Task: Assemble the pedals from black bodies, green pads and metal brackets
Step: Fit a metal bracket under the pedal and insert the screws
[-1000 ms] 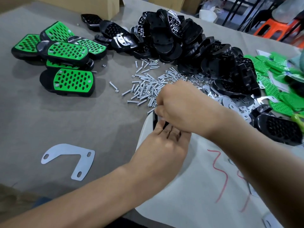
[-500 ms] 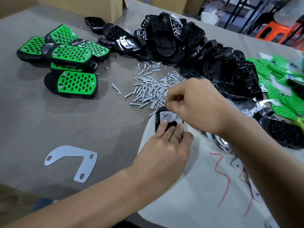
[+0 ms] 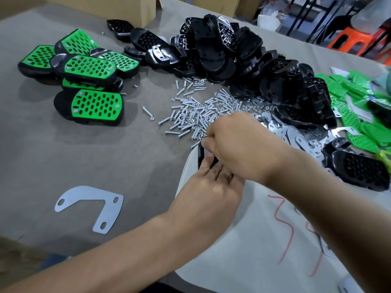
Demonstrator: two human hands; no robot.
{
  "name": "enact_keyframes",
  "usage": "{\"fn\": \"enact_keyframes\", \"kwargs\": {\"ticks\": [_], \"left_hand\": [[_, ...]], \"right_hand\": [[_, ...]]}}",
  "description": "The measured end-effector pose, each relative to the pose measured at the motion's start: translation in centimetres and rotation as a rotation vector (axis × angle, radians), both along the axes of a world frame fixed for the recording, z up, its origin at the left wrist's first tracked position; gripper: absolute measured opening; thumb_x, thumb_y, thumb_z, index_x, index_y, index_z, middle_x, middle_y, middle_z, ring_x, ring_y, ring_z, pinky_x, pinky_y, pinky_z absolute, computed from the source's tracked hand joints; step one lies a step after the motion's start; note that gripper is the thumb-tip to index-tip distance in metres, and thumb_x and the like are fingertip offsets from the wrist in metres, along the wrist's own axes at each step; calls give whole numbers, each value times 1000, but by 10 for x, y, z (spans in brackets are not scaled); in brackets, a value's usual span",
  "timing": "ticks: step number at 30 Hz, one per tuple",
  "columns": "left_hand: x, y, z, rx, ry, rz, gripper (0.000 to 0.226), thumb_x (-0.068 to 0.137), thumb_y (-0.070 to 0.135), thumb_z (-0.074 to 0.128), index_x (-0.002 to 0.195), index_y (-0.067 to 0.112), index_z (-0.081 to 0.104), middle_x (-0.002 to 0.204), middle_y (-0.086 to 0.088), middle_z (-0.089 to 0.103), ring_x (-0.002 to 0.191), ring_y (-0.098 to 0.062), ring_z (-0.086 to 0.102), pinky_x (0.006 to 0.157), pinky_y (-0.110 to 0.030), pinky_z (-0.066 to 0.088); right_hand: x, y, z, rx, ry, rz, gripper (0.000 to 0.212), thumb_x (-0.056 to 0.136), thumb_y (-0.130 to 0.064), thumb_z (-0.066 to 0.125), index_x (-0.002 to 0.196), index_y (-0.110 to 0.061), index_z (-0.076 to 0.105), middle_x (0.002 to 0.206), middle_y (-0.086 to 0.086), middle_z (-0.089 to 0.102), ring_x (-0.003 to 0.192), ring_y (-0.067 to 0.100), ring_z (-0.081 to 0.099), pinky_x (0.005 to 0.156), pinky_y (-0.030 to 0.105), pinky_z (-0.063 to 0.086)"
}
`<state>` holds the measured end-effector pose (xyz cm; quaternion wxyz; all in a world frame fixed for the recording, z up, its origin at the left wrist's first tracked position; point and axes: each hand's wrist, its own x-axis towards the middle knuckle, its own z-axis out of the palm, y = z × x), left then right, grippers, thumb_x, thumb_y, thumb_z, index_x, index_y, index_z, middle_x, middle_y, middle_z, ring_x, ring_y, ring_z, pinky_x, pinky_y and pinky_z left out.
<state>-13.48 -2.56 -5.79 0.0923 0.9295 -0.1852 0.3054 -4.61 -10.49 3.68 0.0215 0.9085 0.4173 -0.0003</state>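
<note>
A black pedal body [image 3: 200, 155] lies at the table's middle, mostly hidden under both hands. My left hand [image 3: 211, 193] rests on it with straight fingers pressing down. My right hand [image 3: 237, 144] hovers over its far left corner, fingers curled and pinching a small fastener that I can barely see. Just beyond is a pile of screws and nuts [image 3: 194, 115]. Behind that, loose black bodies [image 3: 232, 53] are heaped. Green pads [image 3: 359, 106] lie at the right and metal brackets [image 3: 292, 136] beside my right wrist.
Several finished green-and-black pedals [image 3: 93, 66] sit at the far left. One loose bracket [image 3: 93, 206] lies flat near the left front. A white sheet with red marks [image 3: 243, 250] covers the front right. Another black body [image 3: 364, 172] lies at the right. A cardboard box [image 3: 118, 7] stands at the back.
My right hand lifted off half a second ago, showing a bracket on the pedal body, and has come back down over its far left corner. My left hand stayed pressed on the body.
</note>
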Motion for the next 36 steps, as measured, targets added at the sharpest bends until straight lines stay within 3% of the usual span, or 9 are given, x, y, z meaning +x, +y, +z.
{"fn": "enact_keyframes", "kwargs": {"ticks": [3, 6, 10, 14, 19, 27, 30, 33, 36], "left_hand": [[-1, -2, -1, 2, 61, 3, 40, 66, 8, 83, 104, -1, 77, 93, -18, 78, 89, -31, 77, 96, -48, 58], [-2, -2, -1, 23, 84, 18, 42, 67, 13, 83, 107, 2, 77, 107, -17, 78, 96, -27, 77, 99, -46, 57], [-1, -1, -1, 31, 80, 25, 42, 68, 11, 83, 108, 0, 77, 104, -17, 78, 95, -27, 77, 98, -46, 57], [-2, -1, -1, 35, 83, 18, 44, 67, 13, 84, 108, 0, 77, 105, -17, 78, 96, -26, 77, 96, -45, 58], [-2, -1, 0, 37, 90, 32, 42, 69, 11, 81, 109, 0, 77, 105, -18, 78, 97, -29, 77, 98, -46, 57], [-2, -1, 0, 34, 74, 23, 43, 69, 7, 79, 111, -2, 76, 100, -18, 78, 95, -30, 76, 102, -49, 55], [-3, -1, -1, 28, 91, 13, 41, 67, 9, 82, 106, 0, 76, 102, -18, 78, 90, -29, 76, 99, -48, 56], [-3, -2, -1, 5, 107, 1, 34, 65, 9, 85, 98, 3, 75, 111, -20, 76, 93, -29, 76, 99, -47, 57], [-3, -2, 0, -10, 126, 0, 36, 63, 10, 86, 97, 3, 75, 113, -20, 76, 95, -28, 77, 98, -46, 57]], "right_hand": [[6, -7, 0, 182, 121, -152, 42, 99, -29, 52, 62, -11, 46, 51, 6, 46, 57, 30, 48, 56, 42, 46], [10, -14, 3, 342, 116, -224, 22, 90, -21, 58, 69, -20, 61, 51, -4, 55, 56, 14, 52, 61, 32, 44], [3, -13, 11, 263, 181, -195, 25, 80, -9, 59, 84, -26, 77, 73, -9, 72, 68, 10, 60, 71, 24, 47], [4, -16, 14, 239, 222, -214, 25, 74, -7, 58, 71, -24, 76, 67, -6, 72, 63, 9, 62, 68, 30, 54], [2, -15, 9, 282, 241, -214, 34, 81, -7, 60, 92, -31, 81, 83, -12, 75, 71, 2, 62, 72, 11, 47], [2, -10, 0, 275, 145, -152, 11, 80, -14, 69, 75, -22, 75, 69, -4, 70, 67, 12, 62, 69, 29, 49], [3, -9, 8, 412, 89, -101, 11, 77, -12, 73, 72, -22, 73, 68, -6, 67, 67, 14, 57, 67, 24, 45], [21, -11, 12, 593, 69, -257, 8, 79, -18, 75, 75, -24, 78, 64, -9, 68, 64, 10, 61, 63, 16, 49], [51, -14, 0, 511, 133, -496, 15, 88, -20, 69, 94, -26, 82, 77, -8, 74, 71, 9, 69, 71, 22, 58]]}}
